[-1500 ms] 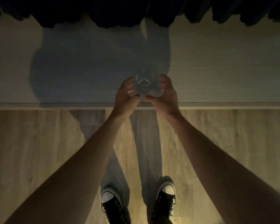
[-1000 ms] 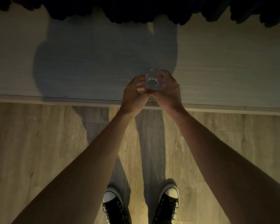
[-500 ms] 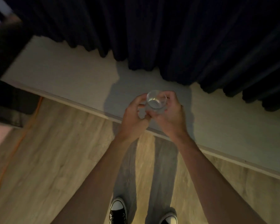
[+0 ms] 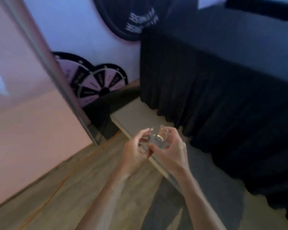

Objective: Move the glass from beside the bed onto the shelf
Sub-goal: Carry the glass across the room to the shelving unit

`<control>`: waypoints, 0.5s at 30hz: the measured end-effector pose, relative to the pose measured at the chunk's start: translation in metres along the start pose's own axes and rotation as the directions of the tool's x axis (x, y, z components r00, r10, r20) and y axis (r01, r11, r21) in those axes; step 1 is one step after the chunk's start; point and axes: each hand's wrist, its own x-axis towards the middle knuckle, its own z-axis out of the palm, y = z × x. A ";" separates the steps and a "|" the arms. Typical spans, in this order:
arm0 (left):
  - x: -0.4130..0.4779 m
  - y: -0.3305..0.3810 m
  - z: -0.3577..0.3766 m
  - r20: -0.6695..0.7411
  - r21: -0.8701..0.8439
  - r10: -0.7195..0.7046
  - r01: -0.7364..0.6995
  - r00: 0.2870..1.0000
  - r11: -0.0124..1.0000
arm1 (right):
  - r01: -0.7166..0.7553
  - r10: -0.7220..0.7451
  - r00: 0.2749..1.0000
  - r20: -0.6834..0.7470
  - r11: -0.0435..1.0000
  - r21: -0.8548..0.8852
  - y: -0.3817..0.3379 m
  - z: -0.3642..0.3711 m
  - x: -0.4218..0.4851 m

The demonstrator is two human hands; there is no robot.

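A small clear glass [image 4: 157,137] is held up in front of me between both hands, above the edge of the pale platform [image 4: 128,116] beside the bed. My left hand [image 4: 134,152] grips its left side with the fingertips. My right hand [image 4: 170,150] wraps its right side and bottom. The bed [image 4: 223,83] with its dark skirt fills the right of the view. No shelf can be made out in this blurred frame.
A pink panel or wardrobe side [image 4: 28,113] with a metal edge stands at the left. Round black-and-pink wheel boards [image 4: 100,83] lean on the far wall. An orange cable [image 4: 56,190] runs across the wooden floor [image 4: 73,196].
The glass has come up off the pale platform in both hands. My view has swung left and upward, so the shoes are gone and the wall, wheel boards and pink panel appear.
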 end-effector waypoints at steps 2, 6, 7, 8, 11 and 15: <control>-0.011 0.010 -0.047 -0.117 0.012 -0.031 0.033 0.993 0.999 | 0.051 -0.051 0.996 0.073 0.999 0.007 -0.043 0.023 -0.003; -0.045 0.024 -0.143 -0.293 -0.037 -0.111 0.105 0.950 0.994 | 0.158 -0.164 0.958 0.235 0.986 0.044 -0.128 0.076 -0.017; -0.057 0.027 -0.166 -0.338 -0.019 -0.116 0.117 0.934 0.993 | 0.185 -0.192 0.942 0.275 0.981 0.052 -0.147 0.090 -0.024; -0.070 0.030 -0.189 -0.381 0.008 -0.116 0.129 0.917 0.992 | 0.215 -0.224 0.924 0.311 0.975 0.065 -0.166 0.104 -0.032; -0.117 0.037 -0.253 -0.483 0.034 -0.132 0.169 0.866 0.985 | 0.270 -0.287 0.855 0.432 0.957 0.101 -0.220 0.149 -0.061; -0.181 0.040 -0.331 -0.617 0.013 -0.166 0.221 0.769 0.975 | 0.337 -0.374 0.754 0.540 0.926 0.172 -0.290 0.209 -0.111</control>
